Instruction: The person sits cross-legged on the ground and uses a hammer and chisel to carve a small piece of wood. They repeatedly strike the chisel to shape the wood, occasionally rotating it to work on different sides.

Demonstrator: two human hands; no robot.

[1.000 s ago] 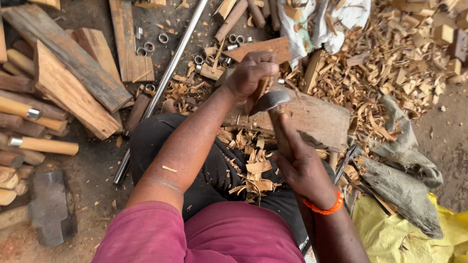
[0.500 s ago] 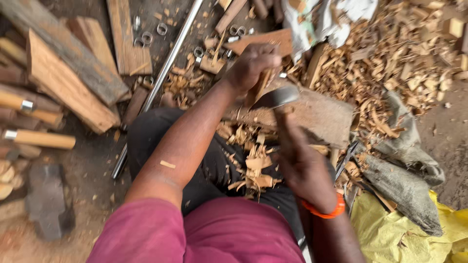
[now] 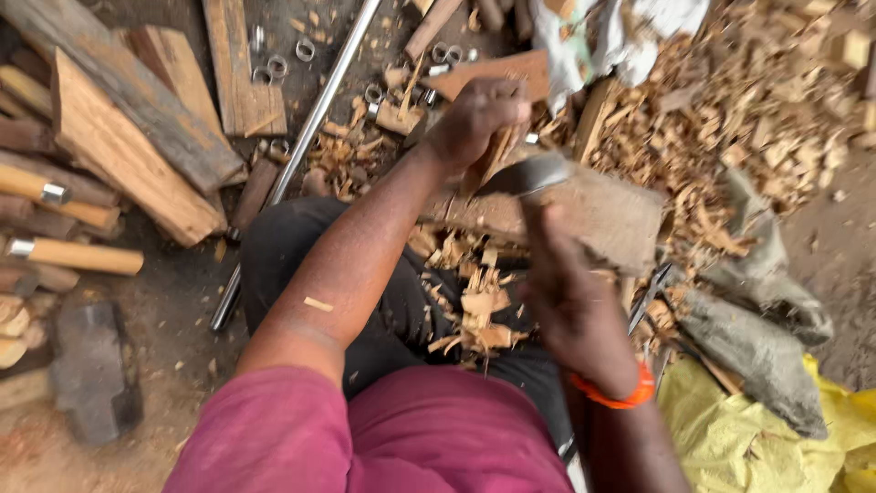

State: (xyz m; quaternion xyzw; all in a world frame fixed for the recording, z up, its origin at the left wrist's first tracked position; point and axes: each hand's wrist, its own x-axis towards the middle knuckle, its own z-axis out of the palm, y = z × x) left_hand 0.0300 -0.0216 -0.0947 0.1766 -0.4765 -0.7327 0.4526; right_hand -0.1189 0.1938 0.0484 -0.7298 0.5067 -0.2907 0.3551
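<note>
A: What is the ground looking like?

B: Bare dirt is showing everywhere, with rough planks lying at the left, a metal pipe running diagonally, small metal rings scattering near it, and a heap of wood shavings spreading at the right. A yellow sack is sitting at the lower right.

A: And the hands?

B: The left hand is closing around a wooden piece, holding it on a chopping block. The right hand is gripping the handle of an adze-like tool whose metal blade is lying right against the piece.

A: Anything differing from half a second ago?

B: The blade is sitting closer against the wood now, and the right hand is blurring with motion; the left hand is staying put.

A: Which way is the piece pointing?

B: Its long axis is standing nearly upright, tilting slightly away from the person, lower end on the block
</note>
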